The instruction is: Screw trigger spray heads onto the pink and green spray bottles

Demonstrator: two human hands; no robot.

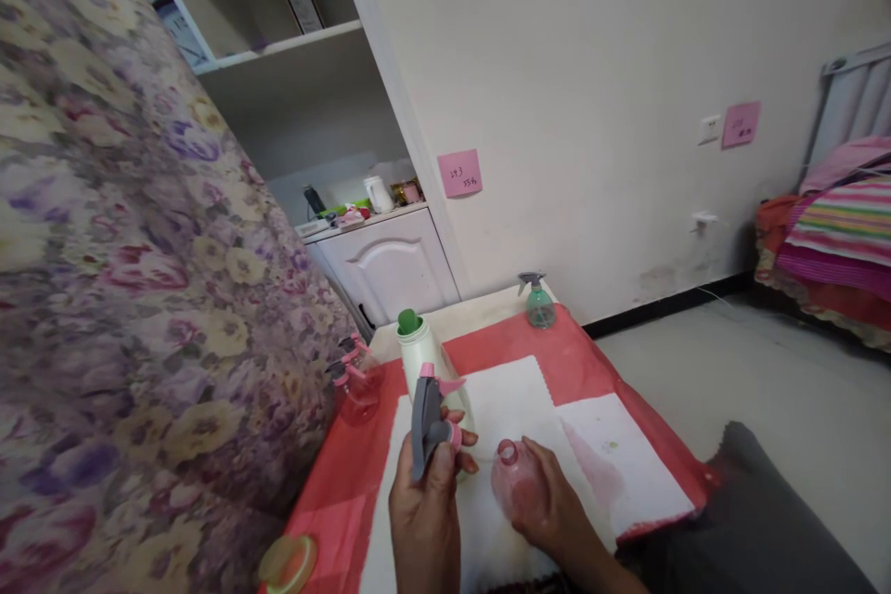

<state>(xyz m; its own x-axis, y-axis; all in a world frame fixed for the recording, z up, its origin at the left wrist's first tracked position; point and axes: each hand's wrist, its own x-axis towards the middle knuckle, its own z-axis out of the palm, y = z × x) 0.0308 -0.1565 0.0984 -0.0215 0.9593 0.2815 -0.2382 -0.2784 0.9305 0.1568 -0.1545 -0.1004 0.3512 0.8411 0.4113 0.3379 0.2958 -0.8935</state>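
Left hand: closed on the grey-and-pink spray head (426, 422), bottom centre of the frame; left hand (424, 506) has thumb and fingers near its pink collar (455, 435).
Right hand: wrapped round the side of the clear pink bottle (519, 485), just right of the spray head; right hand (557, 510) leaves the neck uncovered.
Collar vs neck: open neck (508, 453) right of the collar and slightly lower in the frame, apart. Collar points roughly right, toward the bottle; neck points up and a bit left, so the axes don't line up. Dip tube too faint to confirm.
Spray head axis: grey body near vertical in the frame, trigger out to the right.
In the way: left fingertips sit on the neck side of the collar. Big pale green bottle (416, 348) stands just behind the left hand.
Under: white sheet (519, 380) on red cloth (327, 492); stained sheet (623, 459) at right.
Edges: pink spray bottles (360, 397) left of the big bottle, green spray bottle (541, 308) at the far end of the surface (466, 316), round lid (290, 564) lower left.
Beyond: flowered curtain (139, 297) fills the left side.
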